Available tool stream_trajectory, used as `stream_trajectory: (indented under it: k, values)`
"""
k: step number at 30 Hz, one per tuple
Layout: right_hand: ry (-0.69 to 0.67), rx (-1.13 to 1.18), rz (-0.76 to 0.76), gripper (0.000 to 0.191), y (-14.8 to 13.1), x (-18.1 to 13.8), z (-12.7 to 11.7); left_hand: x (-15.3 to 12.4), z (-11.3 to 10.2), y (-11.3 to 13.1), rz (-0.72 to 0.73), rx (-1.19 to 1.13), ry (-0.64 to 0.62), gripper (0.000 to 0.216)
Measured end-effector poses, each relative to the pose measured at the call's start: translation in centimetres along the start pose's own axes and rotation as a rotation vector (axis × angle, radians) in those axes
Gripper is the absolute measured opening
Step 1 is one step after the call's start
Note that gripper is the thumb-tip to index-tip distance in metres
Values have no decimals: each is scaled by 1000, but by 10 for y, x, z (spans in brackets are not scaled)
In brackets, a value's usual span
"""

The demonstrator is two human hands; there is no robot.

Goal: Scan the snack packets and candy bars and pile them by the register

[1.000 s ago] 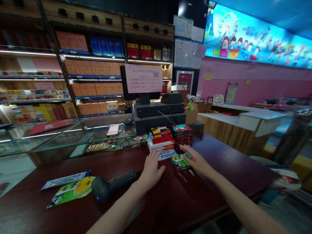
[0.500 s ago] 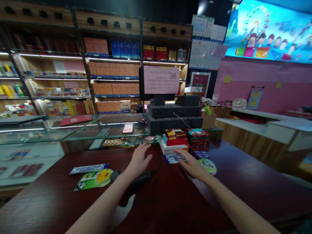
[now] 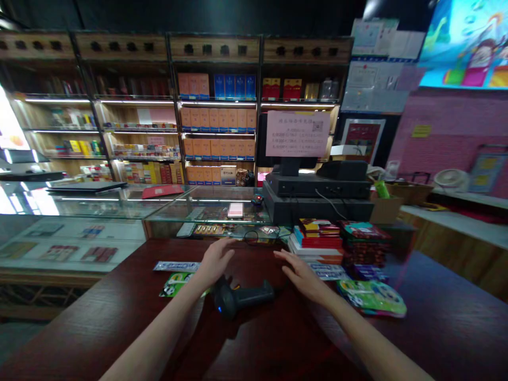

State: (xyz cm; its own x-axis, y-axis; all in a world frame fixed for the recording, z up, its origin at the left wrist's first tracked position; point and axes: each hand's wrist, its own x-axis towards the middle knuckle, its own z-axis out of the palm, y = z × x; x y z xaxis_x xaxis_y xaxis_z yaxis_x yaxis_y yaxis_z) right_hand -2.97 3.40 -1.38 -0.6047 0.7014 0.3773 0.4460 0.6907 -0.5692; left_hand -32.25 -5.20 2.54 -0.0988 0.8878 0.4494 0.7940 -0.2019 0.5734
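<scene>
table (image 3: 99, 323): glossy wood | barcode scanner (image 3: 241, 299): matt plastic | panda packets (image 3: 371, 297): shiny plastic | display case (image 3: 210, 194): smooth glass | notice (image 3: 296, 143): paper

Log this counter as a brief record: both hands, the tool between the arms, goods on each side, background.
Left hand: open, holding nothing
Right hand: open, holding nothing
Tool: dark handheld scanner, lying on the desk, blue light showing
Goods, left: blue-and-white packet; green package, partly hidden by the arm
Goods, right: red packets, stacked; green packages
Background: pink sign, orange boxes on shelves
</scene>
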Motion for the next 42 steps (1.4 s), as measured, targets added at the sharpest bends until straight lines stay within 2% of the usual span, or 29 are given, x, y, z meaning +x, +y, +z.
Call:
stream_trajectory:
  k: [6, 13, 23, 28, 34, 42]
  values:
    - [-95, 49, 0, 51, -19, 21, 20, -8, -17, -30, -100, 36, 12, 41]
    - [-136, 114, -33, 48, -39, 41, 37, -14, -34, -52, -199, 63, -2, 43]
    - [-223, 142, -60, 45, -59, 61, 58, -29, -58, -81, -291, 28, -122, 46]
    - [-264, 122, -73, 44, -63, 66, 67, -41, -69, -88, -276, -8, -254, 59]
    - [-275, 112, -70, 44, -64, 66, 71, -44, -65, -90, -216, 116, -287, 64]
    - [-275, 120, -48, 44, -66, 65, 67, -34, -43, -77, -220, 364, -262, 54]
